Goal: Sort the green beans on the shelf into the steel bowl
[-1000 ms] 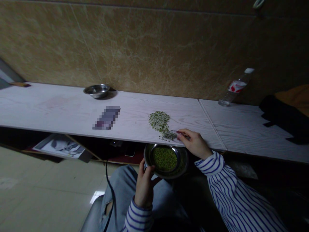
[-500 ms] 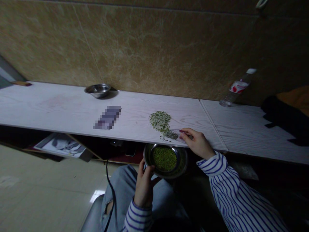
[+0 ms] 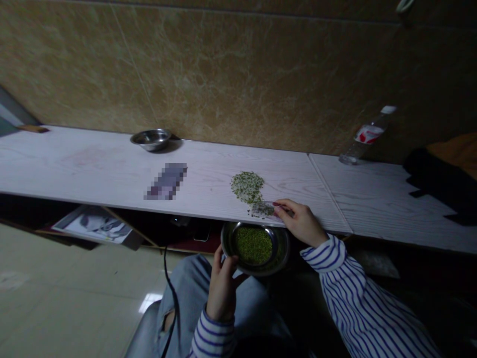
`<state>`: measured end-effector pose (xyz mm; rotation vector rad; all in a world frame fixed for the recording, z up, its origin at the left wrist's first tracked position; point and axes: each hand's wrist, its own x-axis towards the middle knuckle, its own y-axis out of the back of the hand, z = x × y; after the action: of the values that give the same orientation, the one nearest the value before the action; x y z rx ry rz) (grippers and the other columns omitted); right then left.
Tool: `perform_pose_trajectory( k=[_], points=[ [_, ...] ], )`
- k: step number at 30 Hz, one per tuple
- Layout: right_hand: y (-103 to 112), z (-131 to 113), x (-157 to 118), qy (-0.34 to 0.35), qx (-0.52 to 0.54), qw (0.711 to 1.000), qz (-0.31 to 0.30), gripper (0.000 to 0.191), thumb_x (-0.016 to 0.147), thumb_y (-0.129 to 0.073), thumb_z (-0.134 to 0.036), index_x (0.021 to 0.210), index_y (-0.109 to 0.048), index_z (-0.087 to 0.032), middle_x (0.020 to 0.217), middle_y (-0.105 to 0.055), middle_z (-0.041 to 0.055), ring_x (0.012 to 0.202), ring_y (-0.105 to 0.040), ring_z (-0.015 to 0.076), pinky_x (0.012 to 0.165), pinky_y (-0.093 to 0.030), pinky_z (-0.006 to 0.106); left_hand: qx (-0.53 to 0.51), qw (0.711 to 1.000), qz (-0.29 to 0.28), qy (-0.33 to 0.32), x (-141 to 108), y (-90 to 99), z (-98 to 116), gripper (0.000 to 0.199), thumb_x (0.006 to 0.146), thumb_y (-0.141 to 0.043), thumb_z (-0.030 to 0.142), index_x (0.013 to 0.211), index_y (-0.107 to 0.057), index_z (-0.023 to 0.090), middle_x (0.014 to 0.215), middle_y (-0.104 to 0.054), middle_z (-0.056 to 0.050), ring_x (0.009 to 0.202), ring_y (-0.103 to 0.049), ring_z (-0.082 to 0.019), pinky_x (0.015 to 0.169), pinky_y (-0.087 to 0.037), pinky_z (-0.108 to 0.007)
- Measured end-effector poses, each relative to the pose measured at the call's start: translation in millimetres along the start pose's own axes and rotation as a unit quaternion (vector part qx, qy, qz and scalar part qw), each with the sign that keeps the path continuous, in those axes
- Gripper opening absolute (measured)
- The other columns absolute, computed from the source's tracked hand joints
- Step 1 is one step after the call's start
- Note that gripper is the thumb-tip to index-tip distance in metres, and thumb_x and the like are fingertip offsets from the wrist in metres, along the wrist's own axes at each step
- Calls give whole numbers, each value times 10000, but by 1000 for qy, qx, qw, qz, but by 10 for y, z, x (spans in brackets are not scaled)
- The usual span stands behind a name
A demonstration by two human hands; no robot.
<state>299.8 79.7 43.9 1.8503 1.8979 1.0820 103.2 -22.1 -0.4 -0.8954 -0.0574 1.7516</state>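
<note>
My left hand (image 3: 223, 281) grips the near-left rim of a steel bowl (image 3: 280, 248), held just below the shelf's front edge. Small green beans (image 3: 254, 245) cover the bowl's bottom. On the white wood-grain surface, a small pile of white grains mixed with green beans (image 3: 247, 187) lies beyond the bowl. My right hand (image 3: 300, 221) pinches a thin, clear plastic piece (image 3: 269, 205) between thumb and fingers, at the near end of the pile. Some grains show at or under the plastic; its exact shape is hard to make out.
A smaller steel bowl (image 3: 151, 140) stands near the wall, with a blurred-out flat item (image 3: 167, 182) before it. To the right are a clear bottle (image 3: 367, 136) with a white cap and a dark cloth item (image 3: 443, 181). Under the surface are open compartments and a phone (image 3: 202, 232).
My right hand has shifted slightly left with the clear plastic piece, closer to the pile. My left hand and the bowl stay nearly where they were.
</note>
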Motion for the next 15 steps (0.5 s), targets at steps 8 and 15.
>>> perform_pose_trajectory(
  k=[8,15],
  points=[
    [-44,21,12,7,3,1000,3,224,851,-519,-324,1007,-629,-207,846,-718,38,759,-673,170,700,-524,274,-2,1000,4,3,-2,1,8,531,701,-583,267,1215,-456,294,1041,-544,-47,853,-533,-163,682,-490,-316],
    [-60,3,39,4,-1,1000,9,219,853,-509,-325,1005,-626,-219,823,-721,32,738,-673,171,679,-524,271,-3,1000,1,0,27,9,-7,540,705,-581,266,1228,-447,301,1116,-535,-58,911,-529,-182,705,-491,-337]
  ],
)
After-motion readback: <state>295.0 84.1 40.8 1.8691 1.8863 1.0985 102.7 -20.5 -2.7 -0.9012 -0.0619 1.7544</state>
